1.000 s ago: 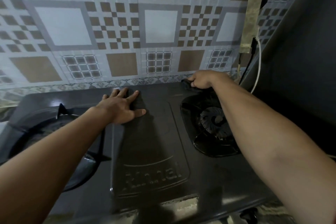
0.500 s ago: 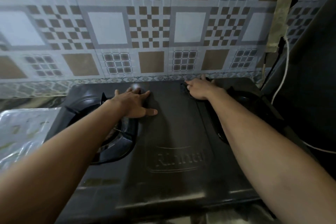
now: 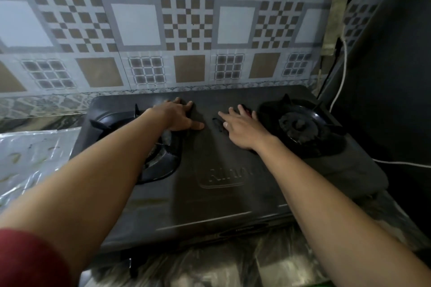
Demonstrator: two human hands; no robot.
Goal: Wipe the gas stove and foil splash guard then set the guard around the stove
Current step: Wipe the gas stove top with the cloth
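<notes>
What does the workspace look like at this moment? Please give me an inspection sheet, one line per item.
Surface: mottled counter, carrying the gas stove.
Job's things: the black gas stove has two burners and sits close to the tiled wall; the foil splash guard lies flat to the stove's left, not yet set around it.
Clutter: small dark marks on the stove top between the hands; I cannot tell what they are.
Grippers: left hand flat on the stove top; right hand flat, fingers spread; no cloth plainly seen.
Cables: a white cable runs down from a wall block on the right.
Surroundings: a dark panel on the right.
</notes>
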